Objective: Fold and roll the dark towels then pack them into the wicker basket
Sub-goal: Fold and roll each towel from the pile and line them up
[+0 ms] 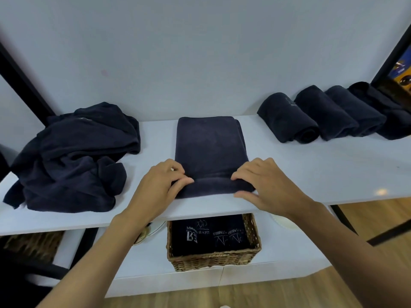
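The folded dark towel (210, 147) lies on the surface (311, 170) just above the wicker basket (213, 261), long axis running away from the person, its near end curled into a first roll that left hand (164, 183) and right hand (264, 185) grip, fingers curled, one at each corner.

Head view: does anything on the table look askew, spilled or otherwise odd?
Nothing stands out. The crumpled towel heap at left simply awaits folding. The folded towel lies square, the left hand and right hand gripping its near end. The rolled towels sit in a tidy row.
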Demonstrator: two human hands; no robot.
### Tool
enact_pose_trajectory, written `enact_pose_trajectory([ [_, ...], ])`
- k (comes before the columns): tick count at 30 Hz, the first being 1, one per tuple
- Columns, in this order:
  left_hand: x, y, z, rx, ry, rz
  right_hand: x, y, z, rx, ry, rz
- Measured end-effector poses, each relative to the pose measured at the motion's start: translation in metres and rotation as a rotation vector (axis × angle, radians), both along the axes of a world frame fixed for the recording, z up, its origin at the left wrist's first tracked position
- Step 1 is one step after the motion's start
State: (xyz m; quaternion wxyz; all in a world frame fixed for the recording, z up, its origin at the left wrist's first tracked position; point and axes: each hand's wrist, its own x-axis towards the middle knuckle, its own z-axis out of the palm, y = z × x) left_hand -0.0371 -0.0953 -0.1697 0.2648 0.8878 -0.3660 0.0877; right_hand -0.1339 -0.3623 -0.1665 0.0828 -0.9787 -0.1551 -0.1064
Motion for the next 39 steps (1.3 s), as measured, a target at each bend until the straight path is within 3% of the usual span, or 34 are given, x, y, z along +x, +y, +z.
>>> enact_pose_trajectory([
  [3,-0.002,0.005,-0.001,0.211,-0.189,-0.096,0.008,-0.001,0.004,0.09,0.051,-0.023],
  [6,-0.001,0.004,0.002,0.255,-0.228,-0.119,0.012,0.0,0.01,0.201,0.114,-0.038],
  [8,-0.002,0.001,0.01,0.177,-0.108,-0.074,0.012,0.0,0.015,0.321,0.193,-0.062],
  [13,0.008,-0.005,0.028,-0.13,0.462,-0.014,0.021,-0.005,0.024,0.588,0.323,-0.171],
  [15,0.02,-0.008,0.029,-0.151,0.581,0.009,0.027,-0.001,0.024,0.55,0.26,-0.199],
  [17,0.029,-0.012,0.028,-0.145,0.59,0.081,0.031,0.003,0.02,0.355,0.027,-0.173],
  [19,0.036,-0.016,0.026,-0.165,0.521,0.129,0.031,0.001,0.011,0.177,-0.158,-0.076],
  [23,0.027,-0.022,0.018,-0.051,0.116,0.177,0.026,-0.01,-0.003,0.04,-0.025,-0.04],
  [26,0.018,-0.018,0.01,0.125,-0.18,0.109,0.032,-0.009,0.005,0.075,0.028,-0.082],
  [29,0.016,-0.008,0.005,0.24,-0.228,-0.008,0.037,-0.008,0.016,0.186,0.116,-0.115],
  [31,0.017,-0.007,0.009,0.172,-0.107,-0.014,0.038,-0.014,0.023,0.339,0.24,-0.132],
  [35,0.038,-0.018,0.028,-0.094,0.483,0.004,0.055,-0.028,0.035,0.535,0.397,-0.179],
  [37,0.049,-0.026,0.035,-0.135,0.607,0.042,0.063,-0.03,0.034,0.506,0.373,-0.206],
  [39,0.055,-0.032,0.037,-0.167,0.652,0.079,0.067,-0.027,0.029,0.448,0.22,-0.218],
])
